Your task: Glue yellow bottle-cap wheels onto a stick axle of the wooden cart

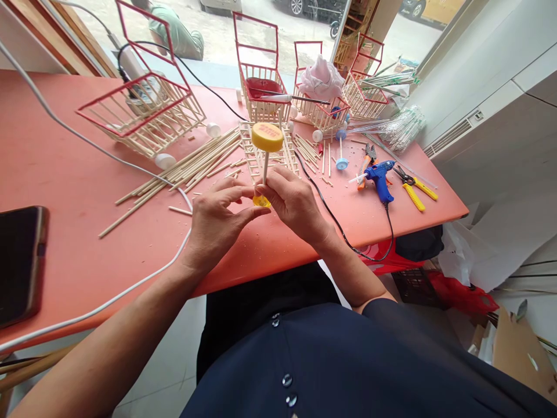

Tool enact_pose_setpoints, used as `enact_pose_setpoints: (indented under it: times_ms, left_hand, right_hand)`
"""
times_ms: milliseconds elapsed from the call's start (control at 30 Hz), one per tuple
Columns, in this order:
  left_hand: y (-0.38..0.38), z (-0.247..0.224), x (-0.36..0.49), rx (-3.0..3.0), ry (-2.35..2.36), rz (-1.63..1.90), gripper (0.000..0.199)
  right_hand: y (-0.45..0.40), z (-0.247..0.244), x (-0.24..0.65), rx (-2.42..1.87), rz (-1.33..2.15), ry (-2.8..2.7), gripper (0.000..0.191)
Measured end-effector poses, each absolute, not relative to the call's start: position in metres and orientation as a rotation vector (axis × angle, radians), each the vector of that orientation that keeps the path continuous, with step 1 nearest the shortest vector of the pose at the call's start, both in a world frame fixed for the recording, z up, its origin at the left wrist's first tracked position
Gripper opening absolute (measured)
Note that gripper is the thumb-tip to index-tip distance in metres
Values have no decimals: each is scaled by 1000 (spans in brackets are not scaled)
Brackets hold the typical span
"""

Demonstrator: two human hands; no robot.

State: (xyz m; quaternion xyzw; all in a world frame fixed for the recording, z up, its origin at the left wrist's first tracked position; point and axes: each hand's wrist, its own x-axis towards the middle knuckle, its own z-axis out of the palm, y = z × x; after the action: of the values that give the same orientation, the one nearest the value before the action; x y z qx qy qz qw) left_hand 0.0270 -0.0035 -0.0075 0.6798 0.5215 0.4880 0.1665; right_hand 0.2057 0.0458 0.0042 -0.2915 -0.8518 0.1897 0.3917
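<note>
A thin wooden stick (265, 166) stands nearly upright over the table's front, with a yellow bottle cap (267, 138) on its top end and a second yellow cap (261, 201) at its bottom end. My left hand (217, 220) holds the lower cap between thumb and fingers. My right hand (292, 203) pinches the stick just above that cap, its fingers partly hiding the stick. Right behind them lies a small lattice frame of sticks (287, 150). Another pair of caps on a stick, light blue (342, 164), stands farther right.
Stick baskets with red rims (143, 116) line the back. Loose sticks (195, 159) lie left of centre. A blue glue gun (380, 177), orange pliers (369, 162) and yellow-handled cutters (413, 191) lie right. A white cable (104, 152) crosses the left side, near a phone (20, 261).
</note>
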Motion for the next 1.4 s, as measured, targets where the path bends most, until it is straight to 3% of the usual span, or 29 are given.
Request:
enact_pose_setpoints:
  times_ms: [1400]
  left_hand:
    - [0, -9, 31, 1900, 1484, 1406, 16]
  right_hand:
    - [50, 1, 207, -749, 427, -2162, 35]
